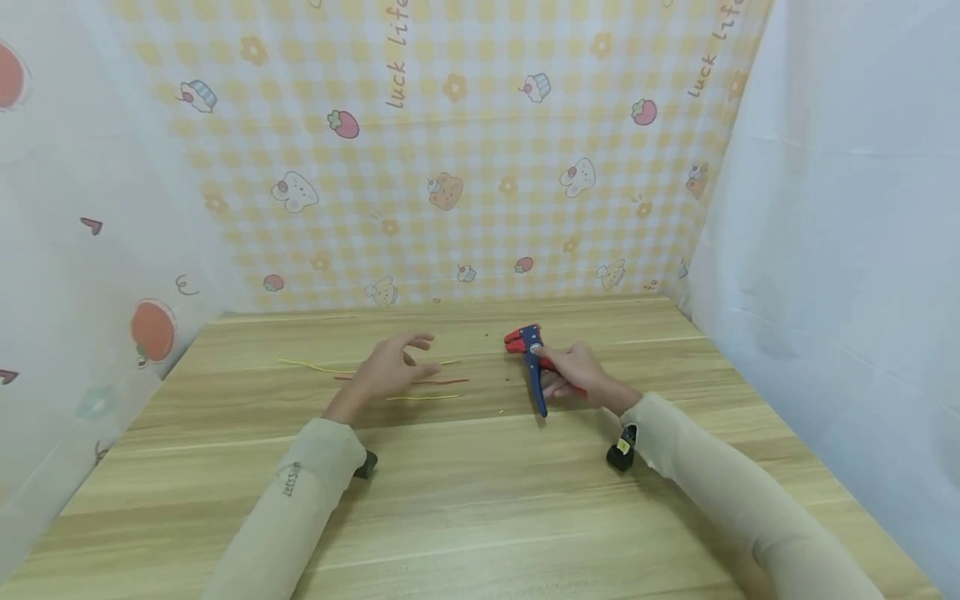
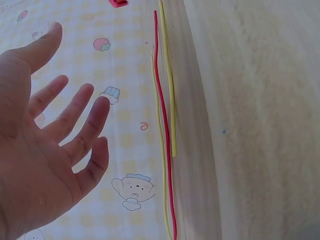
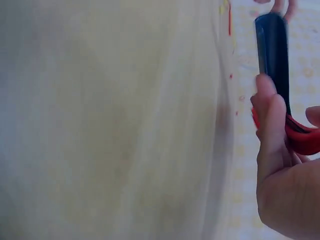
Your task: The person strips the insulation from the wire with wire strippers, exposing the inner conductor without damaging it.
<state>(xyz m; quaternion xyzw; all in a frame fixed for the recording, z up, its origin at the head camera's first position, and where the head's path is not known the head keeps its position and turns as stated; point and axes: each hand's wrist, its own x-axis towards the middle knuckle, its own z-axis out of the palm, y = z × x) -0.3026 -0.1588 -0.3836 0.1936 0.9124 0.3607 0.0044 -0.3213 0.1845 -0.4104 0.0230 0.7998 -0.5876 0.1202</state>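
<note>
My right hand [image 1: 581, 371] grips a wire stripper [image 1: 536, 387] with blue and red handles, its red nose pointing left. In the right wrist view the blue handle [image 3: 275, 55] stands out past the fingers, and a red handle [image 3: 305, 140] lies against the palm. My left hand [image 1: 384, 368] hovers over the wires with fingers spread and loosely bent, holding nothing. Beneath it a long yellow wire [image 1: 311, 367] and a red wire [image 1: 450, 382] run sideways, partly hidden by the hand. A shorter yellow wire [image 1: 423, 397] lies nearest me.
Tiny scraps [image 1: 501, 411] dot the wooden table [image 1: 480, 517] between the hands. A checked, printed cloth [image 1: 480, 225] hangs along the back edge, with a pale printed sheet [image 1: 90, 275] at left and a white sheet [image 1: 832, 250] at right.
</note>
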